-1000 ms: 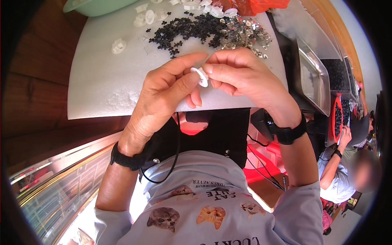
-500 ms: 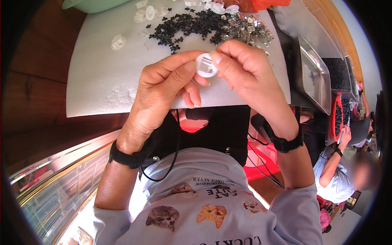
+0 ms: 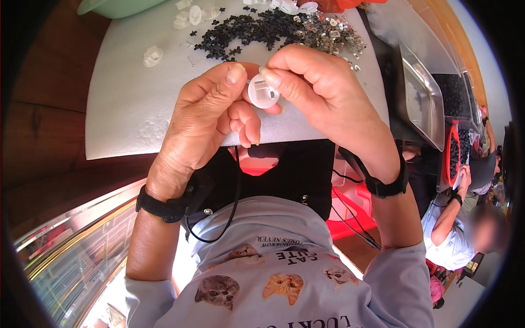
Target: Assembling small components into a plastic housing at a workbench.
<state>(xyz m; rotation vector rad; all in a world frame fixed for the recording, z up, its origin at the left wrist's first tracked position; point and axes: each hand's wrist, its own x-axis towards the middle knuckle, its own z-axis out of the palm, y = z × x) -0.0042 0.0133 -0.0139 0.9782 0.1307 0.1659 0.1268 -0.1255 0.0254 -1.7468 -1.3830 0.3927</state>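
Note:
A small round white plastic piece with rectangular slots in its face is between my two hands, above the table's near part. My right hand pinches its upper edge between thumb and index finger. Behind and below the piece, fingers of my left hand bear against it, while the left thumb is raised off its face. A small grey spot shows in one slot; I cannot tell what it is. Beyond my hands lie a pile of black cross-shaped parts and a heap of small shiny metal pieces.
More white plastic pieces lie at the far edge, and one sits alone at left on the white-covered table. A green basin stands far left, red plastic far right. Right of the table are a metal tray and a co-worker.
Both hands have shifted slightly left with the white piece. My left thumb has lifted away from it, and the piece's slotted face has turned more toward me.

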